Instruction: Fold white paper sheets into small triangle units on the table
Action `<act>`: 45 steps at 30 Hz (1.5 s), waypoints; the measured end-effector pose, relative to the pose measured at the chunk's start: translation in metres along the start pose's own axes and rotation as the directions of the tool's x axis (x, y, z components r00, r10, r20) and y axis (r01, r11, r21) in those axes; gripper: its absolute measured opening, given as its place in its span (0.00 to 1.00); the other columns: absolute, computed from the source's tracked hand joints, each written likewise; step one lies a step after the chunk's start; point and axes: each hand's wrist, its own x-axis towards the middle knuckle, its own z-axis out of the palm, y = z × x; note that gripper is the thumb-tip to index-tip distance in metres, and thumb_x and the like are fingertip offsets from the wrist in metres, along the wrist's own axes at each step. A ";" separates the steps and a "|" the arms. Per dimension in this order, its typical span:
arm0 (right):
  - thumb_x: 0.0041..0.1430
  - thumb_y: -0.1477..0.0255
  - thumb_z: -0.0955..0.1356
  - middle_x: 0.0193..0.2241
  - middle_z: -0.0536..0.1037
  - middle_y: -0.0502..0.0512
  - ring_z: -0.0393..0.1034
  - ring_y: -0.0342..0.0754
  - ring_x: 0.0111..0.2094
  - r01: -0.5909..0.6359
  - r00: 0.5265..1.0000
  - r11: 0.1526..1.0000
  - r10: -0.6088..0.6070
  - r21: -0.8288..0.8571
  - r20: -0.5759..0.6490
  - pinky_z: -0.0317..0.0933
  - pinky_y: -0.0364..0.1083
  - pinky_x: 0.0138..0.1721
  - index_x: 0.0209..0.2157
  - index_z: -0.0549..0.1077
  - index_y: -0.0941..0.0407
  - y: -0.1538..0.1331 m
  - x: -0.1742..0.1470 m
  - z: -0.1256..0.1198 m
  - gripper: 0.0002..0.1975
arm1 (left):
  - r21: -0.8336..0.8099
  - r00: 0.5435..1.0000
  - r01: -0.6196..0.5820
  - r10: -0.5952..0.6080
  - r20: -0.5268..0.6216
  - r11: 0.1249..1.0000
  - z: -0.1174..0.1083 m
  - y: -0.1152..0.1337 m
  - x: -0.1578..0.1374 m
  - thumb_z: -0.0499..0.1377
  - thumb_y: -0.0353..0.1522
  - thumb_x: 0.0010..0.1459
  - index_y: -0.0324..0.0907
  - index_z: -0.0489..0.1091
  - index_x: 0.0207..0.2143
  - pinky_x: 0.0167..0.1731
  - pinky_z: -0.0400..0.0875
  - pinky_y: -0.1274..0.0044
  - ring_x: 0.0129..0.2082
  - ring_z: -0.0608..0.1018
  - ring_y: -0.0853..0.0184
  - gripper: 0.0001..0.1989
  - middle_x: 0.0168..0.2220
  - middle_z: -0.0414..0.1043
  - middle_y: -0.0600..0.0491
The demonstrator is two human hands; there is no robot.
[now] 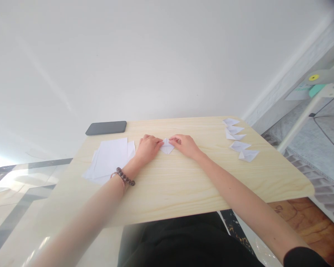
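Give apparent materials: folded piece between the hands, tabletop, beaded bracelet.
Folded piece: paper, white and matte; thin, with crease lines and pointed corners.
Tabletop: wood or wood-look laminate, pale and smooth; grain streaks show, but the look doesn't settle which.
Beaded bracelet: possibly wood, dark brown; round beads, but too small to rule out stone or plastic.

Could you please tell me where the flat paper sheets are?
In the head view, the sheets lie left on the table, beside the left hand, below the dark slab.
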 end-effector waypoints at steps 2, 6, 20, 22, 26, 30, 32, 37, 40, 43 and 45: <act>0.55 0.65 0.62 0.30 0.75 0.50 0.65 0.42 0.29 0.018 1.000 0.999 -0.018 -0.031 0.003 0.55 0.41 0.32 0.35 0.74 0.53 -0.001 0.000 0.001 0.11 | -0.003 1.000 0.022 -0.022 -0.016 1.000 0.000 0.000 0.000 0.48 0.40 0.57 0.46 0.74 0.34 0.43 0.58 0.68 0.42 0.65 0.59 0.16 0.34 0.73 0.51; 0.56 0.66 0.62 0.30 0.72 0.51 0.66 0.42 0.31 0.017 0.999 0.995 -0.021 -0.103 -0.036 0.55 0.41 0.35 0.34 0.73 0.53 -0.003 -0.001 0.003 0.10 | -0.015 0.998 0.055 -0.056 -0.017 0.998 -0.001 -0.001 0.001 0.49 0.40 0.56 0.48 0.74 0.34 0.44 0.58 0.69 0.43 0.64 0.59 0.15 0.35 0.73 0.52; 0.54 0.69 0.63 0.30 0.72 0.50 0.66 0.43 0.32 -0.019 0.999 0.995 0.015 -0.096 -0.042 0.55 0.42 0.33 0.30 0.69 0.55 -0.003 0.002 0.005 0.05 | -0.051 1.000 -0.006 0.006 0.009 0.999 -0.004 0.007 0.000 0.49 0.35 0.57 0.48 0.71 0.35 0.42 0.59 0.69 0.41 0.66 0.61 0.11 0.37 0.69 0.52; 0.53 0.69 0.63 0.30 0.72 0.50 0.65 0.42 0.31 -0.016 0.999 0.995 0.011 -0.101 -0.047 0.54 0.42 0.33 0.29 0.69 0.55 -0.003 0.001 0.005 0.05 | -0.045 0.999 -0.046 0.046 0.011 0.998 -0.006 0.008 -0.001 0.49 0.35 0.57 0.47 0.72 0.35 0.41 0.60 0.71 0.40 0.66 0.62 0.12 0.38 0.69 0.52; 0.53 0.64 0.63 0.29 0.72 0.51 0.65 0.42 0.29 -0.043 0.997 0.990 0.034 -0.135 -0.067 0.53 0.42 0.30 0.29 0.68 0.55 -0.007 0.000 0.007 0.09 | -0.037 0.999 -0.047 0.048 0.010 0.998 -0.005 0.006 0.000 0.49 0.34 0.57 0.48 0.72 0.35 0.40 0.61 0.72 0.39 0.67 0.62 0.11 0.38 0.69 0.52; 0.49 0.60 0.65 0.29 0.72 0.50 0.64 0.42 0.28 -0.083 0.994 0.982 0.070 -0.167 -0.080 0.52 0.42 0.29 0.28 0.67 0.55 -0.008 0.002 0.009 0.13 | -0.040 0.999 -0.037 0.037 0.010 0.999 -0.002 0.002 0.002 0.50 0.35 0.56 0.48 0.72 0.35 0.41 0.61 0.71 0.39 0.67 0.63 0.11 0.37 0.69 0.53; 0.48 0.60 0.66 0.29 0.72 0.49 0.65 0.42 0.28 -0.096 0.994 0.983 0.086 -0.154 -0.070 0.52 0.42 0.29 0.29 0.67 0.55 -0.008 0.003 0.009 0.12 | -0.037 0.999 -0.041 0.041 0.016 0.998 -0.002 0.001 0.003 0.50 0.35 0.56 0.48 0.72 0.35 0.42 0.60 0.71 0.38 0.67 0.63 0.11 0.37 0.69 0.53; 0.47 0.60 0.66 0.29 0.72 0.49 0.66 0.42 0.29 -0.104 0.994 0.987 0.098 -0.122 -0.055 0.53 0.42 0.29 0.30 0.67 0.55 -0.008 0.003 0.008 0.13 | -0.016 0.999 -0.041 0.041 0.021 0.999 -0.002 0.002 0.002 0.49 0.35 0.57 0.48 0.71 0.35 0.42 0.61 0.71 0.39 0.66 0.62 0.12 0.37 0.69 0.53; 0.49 0.63 0.66 0.30 0.72 0.49 0.66 0.42 0.30 -0.069 0.996 0.992 0.062 -0.109 -0.065 0.54 0.42 0.31 0.30 0.67 0.55 -0.007 0.001 0.006 0.11 | 0.020 1.000 -0.024 0.024 -0.010 1.000 -0.003 0.003 0.000 0.49 0.37 0.57 0.46 0.70 0.39 0.42 0.61 0.70 0.41 0.66 0.61 0.13 0.40 0.68 0.51; 0.50 0.63 0.65 0.30 0.71 0.50 0.65 0.42 0.31 -0.029 0.997 0.993 0.021 -0.112 -0.073 0.55 0.42 0.33 0.29 0.67 0.55 -0.004 -0.001 0.005 0.10 | 0.061 0.998 -0.044 0.046 -0.034 0.997 -0.004 0.003 -0.004 0.49 0.39 0.57 0.44 0.71 0.39 0.43 0.60 0.70 0.42 0.66 0.60 0.15 0.42 0.68 0.51; 0.51 0.63 0.65 0.29 0.71 0.50 0.65 0.42 0.30 -0.012 0.998 0.993 0.004 -0.113 -0.070 0.55 0.42 0.33 0.27 0.67 0.56 -0.002 -0.001 0.005 0.10 | 0.060 0.998 -0.056 0.058 -0.032 0.997 -0.004 0.003 -0.005 0.50 0.41 0.56 0.44 0.72 0.37 0.44 0.60 0.70 0.43 0.66 0.60 0.15 0.43 0.69 0.51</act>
